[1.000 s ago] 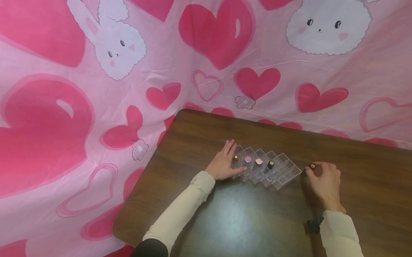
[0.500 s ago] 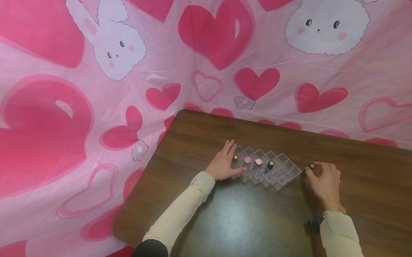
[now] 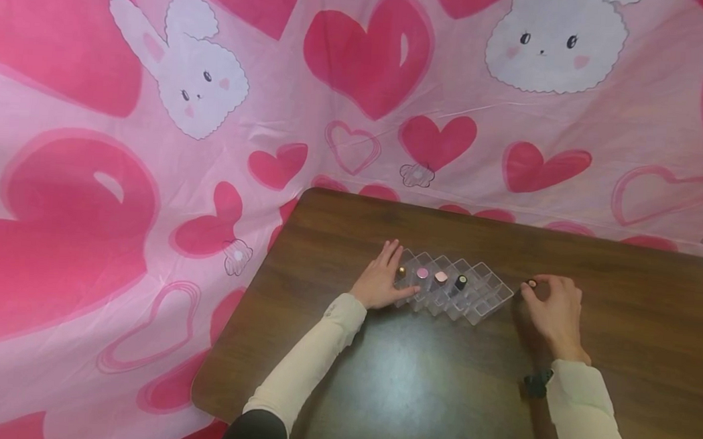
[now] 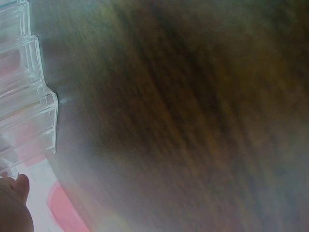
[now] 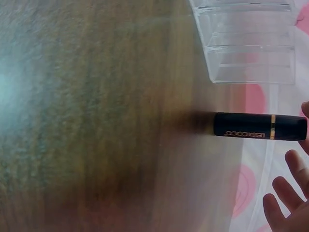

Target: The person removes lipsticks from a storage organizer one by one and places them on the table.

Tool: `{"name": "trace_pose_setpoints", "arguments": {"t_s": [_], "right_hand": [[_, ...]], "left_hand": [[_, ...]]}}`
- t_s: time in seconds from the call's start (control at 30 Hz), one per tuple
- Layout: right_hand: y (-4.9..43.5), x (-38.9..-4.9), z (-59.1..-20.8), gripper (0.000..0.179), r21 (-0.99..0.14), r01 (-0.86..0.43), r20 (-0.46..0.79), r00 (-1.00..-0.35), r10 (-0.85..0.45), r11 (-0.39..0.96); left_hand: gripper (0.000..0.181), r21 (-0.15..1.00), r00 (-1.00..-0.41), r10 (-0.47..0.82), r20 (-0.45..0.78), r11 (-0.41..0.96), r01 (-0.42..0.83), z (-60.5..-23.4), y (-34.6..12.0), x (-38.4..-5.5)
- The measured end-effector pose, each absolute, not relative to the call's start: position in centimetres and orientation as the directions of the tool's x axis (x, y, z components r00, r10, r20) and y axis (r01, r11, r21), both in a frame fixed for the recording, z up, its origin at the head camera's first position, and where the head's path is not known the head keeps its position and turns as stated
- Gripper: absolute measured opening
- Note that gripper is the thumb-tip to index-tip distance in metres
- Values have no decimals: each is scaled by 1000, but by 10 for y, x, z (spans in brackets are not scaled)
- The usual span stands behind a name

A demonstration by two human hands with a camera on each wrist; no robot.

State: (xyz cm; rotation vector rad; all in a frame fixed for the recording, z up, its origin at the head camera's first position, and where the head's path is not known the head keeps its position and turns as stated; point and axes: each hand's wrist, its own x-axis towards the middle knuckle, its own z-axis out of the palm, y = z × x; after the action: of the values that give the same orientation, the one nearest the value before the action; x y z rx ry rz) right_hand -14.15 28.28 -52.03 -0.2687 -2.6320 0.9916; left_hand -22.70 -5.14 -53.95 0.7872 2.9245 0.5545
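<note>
A clear plastic lipstick organizer point(image 3: 484, 307) with a diamond-shaped grid lies near the middle of the table. My left hand point(image 3: 379, 283) rests at its left end, fingers straight and thumb along the front side. In the right wrist view my right hand point(image 5: 294, 193) pinches a black lipstick point(image 5: 246, 126) by one end. This tube has a gold band and lettering, and it is apart from the organizer's right corner. A row of several items stands in the slots: a gold-topped one point(image 3: 402, 271), a purple-topped one point(image 3: 423, 273), a pink-topped one point(image 3: 441, 277) and a black tube point(image 3: 461, 282).
The brown wooden table point(image 3: 407, 391) has rounded corners. A pink cloth point(image 3: 356, 146) printed with hearts and rabbits hangs along its back and left sides. A small dark object point(image 3: 537, 384) sits at the right wrist.
</note>
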Motion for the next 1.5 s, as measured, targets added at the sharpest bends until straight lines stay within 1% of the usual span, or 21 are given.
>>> {"name": "trace_pose_setpoints", "arguments": {"t_s": [0.2,0.3,0.57,0.63,0.87,1.0,1.13,1.33,1.5], "right_hand": [[279,-145,-512,40,-673,55,243,-925,291,738],[276,-146,-508,39,-674,28,273,-919,284,738],[263,-150,-493,30,-666,-106,424,-868,258,739],[259,-151,-489,28,-665,-132,445,-861,248,735],[239,-150,-482,27,-672,-163,408,-896,177,723],[229,-151,-486,26,-677,-217,416,-901,122,703],[221,-151,-491,26,-670,-245,421,-903,86,701],[210,-151,-496,28,-650,-267,407,-913,29,712],[205,-151,-502,32,-638,-259,366,-930,-10,725]], "left_hand": [[101,361,-866,498,32,802,475,-538,-52,-226],[101,360,-865,500,37,801,478,-538,-52,-225],[102,347,-864,502,35,805,481,-539,-52,-226],[101,349,-865,501,35,805,480,-539,-52,-226],[101,356,-864,501,42,801,482,-539,-52,-226],[101,355,-863,504,36,801,482,-539,-52,-226],[101,358,-862,505,33,800,482,-539,-51,-227],[102,359,-860,508,50,794,490,-540,-52,-227],[101,354,-858,511,47,795,493,-540,-52,-226]]}}
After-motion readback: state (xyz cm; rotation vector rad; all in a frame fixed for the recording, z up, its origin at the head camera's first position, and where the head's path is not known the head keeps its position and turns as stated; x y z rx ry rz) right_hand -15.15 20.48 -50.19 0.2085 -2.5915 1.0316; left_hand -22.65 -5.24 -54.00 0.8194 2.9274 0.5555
